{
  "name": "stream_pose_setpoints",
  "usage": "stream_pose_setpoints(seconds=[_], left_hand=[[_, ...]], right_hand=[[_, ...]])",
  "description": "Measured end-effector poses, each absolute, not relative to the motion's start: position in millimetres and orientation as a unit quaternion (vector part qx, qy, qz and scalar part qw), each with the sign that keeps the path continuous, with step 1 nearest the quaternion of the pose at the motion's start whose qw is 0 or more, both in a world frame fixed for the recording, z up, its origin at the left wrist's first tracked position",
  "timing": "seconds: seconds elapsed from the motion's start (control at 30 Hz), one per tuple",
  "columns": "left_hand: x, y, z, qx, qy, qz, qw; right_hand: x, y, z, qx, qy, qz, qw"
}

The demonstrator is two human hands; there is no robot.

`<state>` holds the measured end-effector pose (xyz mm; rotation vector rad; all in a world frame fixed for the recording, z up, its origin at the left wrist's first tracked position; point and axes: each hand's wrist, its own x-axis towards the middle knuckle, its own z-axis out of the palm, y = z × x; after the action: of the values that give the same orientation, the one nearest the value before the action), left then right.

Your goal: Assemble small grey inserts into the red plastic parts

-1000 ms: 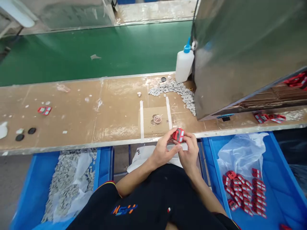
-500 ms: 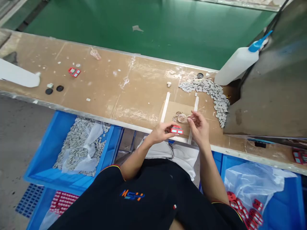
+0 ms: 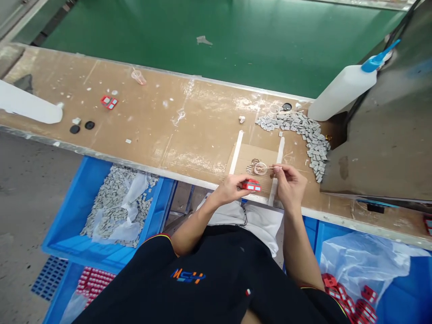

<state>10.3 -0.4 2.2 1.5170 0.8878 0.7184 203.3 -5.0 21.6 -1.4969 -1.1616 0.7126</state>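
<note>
My left hand (image 3: 229, 190) is closed on a small red plastic part (image 3: 251, 185) with two pale window-like panels, held at the table's near edge. My right hand (image 3: 290, 185) pinches a thin stick (image 3: 270, 168) between thumb and fingers. The stick's far end lies at a small clear cup (image 3: 260, 168), reaching into or over it; I cannot tell which. Brown smears mark the cardboard (image 3: 258, 152) beside the cup, between two white tape strips. An arc of small grey tiles (image 3: 315, 144) lies beyond my right hand.
A white squeeze bottle (image 3: 344, 92) with a blue nozzle stands at the back right, by a metal housing (image 3: 388, 117). Another red part (image 3: 110, 102) lies far left. Blue bins (image 3: 64, 216) below hold grey tiles and red parts. A green surface (image 3: 219, 49) runs behind.
My right hand has shifted slightly right and its fingers have closed tighter on the stick. The left hand still holds the red part in about the same place. The view has shifted a little.
</note>
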Motion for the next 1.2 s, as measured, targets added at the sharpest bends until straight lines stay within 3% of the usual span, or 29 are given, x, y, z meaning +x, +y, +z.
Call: stream_pose_setpoints(seconds=[0.17, 0.53, 0.97, 1.2], left_hand=[[12, -1, 3, 0.661, 0.385, 0.309, 0.565], [13, -3, 0, 0.682, 0.381, 0.314, 0.54], [12, -2, 1, 0.697, 0.367, 0.319, 0.527], [11, -3, 1, 0.696, 0.369, 0.327, 0.523]], right_hand=[[200, -26, 33, -0.621, -0.456, 0.282, 0.571], [198, -49, 21, -0.617, -0.541, 0.293, 0.49], [192, -43, 46, -0.573, -0.658, 0.205, 0.443], [197, -43, 40, -0.58, -0.626, 0.222, 0.472]])
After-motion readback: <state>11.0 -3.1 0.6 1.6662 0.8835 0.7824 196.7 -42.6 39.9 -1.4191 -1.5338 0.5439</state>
